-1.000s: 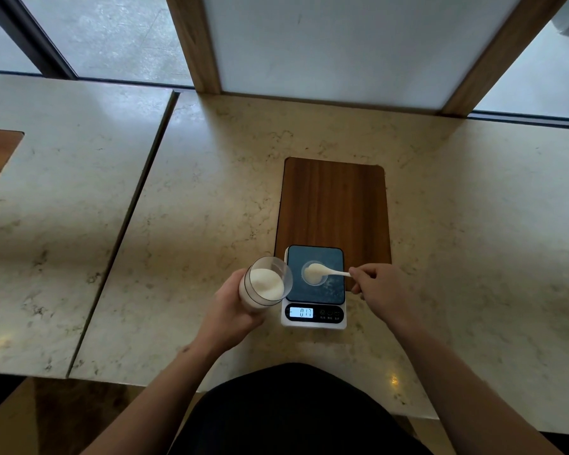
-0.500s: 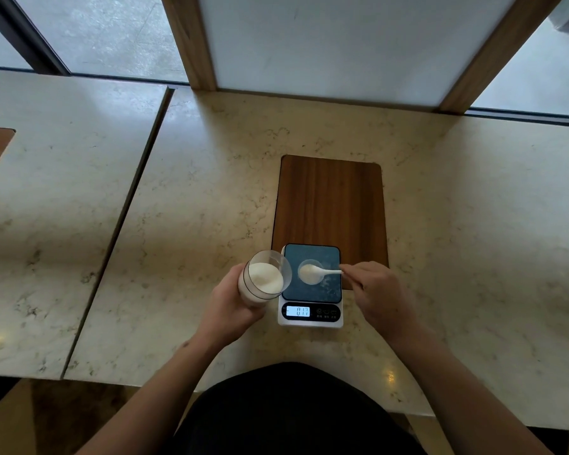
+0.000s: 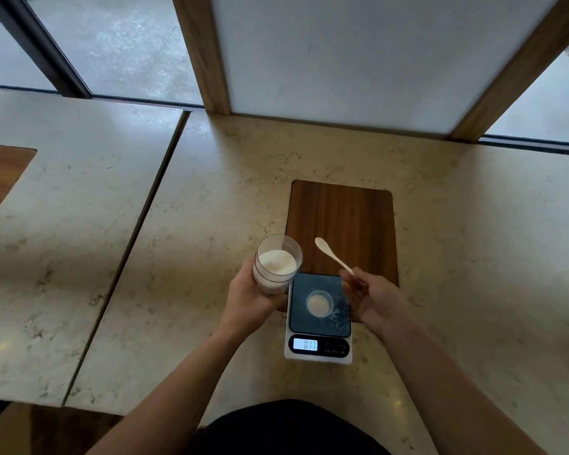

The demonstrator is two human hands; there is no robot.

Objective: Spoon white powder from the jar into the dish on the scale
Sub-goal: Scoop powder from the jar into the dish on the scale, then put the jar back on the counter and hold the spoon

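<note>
Head view, looking down at a marble counter [image 3: 178,290]. Left hand [image 3: 248,298] wraps around a clear jar [image 3: 276,264], fingers closed on its lower body, jar lifted off the counter and tilted so the open mouth faces the camera. White powder [image 3: 276,261] fills the jar up to near the rim. Jar sits just left of the scale [image 3: 319,318], its base overlapping the scale's upper left corner in view; cannot tell if it touches.

Right hand [image 3: 373,298] pinches the handle end of a white spoon [image 3: 333,256], fingers closed on it, hand a bit blurred. Spoon points up and left, bowl raised over the wooden board [image 3: 342,224], between the jar mouth and the board. Bowl looks empty, hard to be sure at this size. The right hand covers the scale's right edge.

Scale: white body, dark blue platform, lit display at the near edge reading something like 0.17, digits small. Small round clear dish [image 3: 319,303] stands in the middle of the platform with a layer of white powder in it. A few white specks scattered on the platform to the right of the dish.

The scale's far edge rests at the board's near edge. A seam in the counter runs diagonally on the left. Dark clothing at bottom centre, both forearms bare.
</note>
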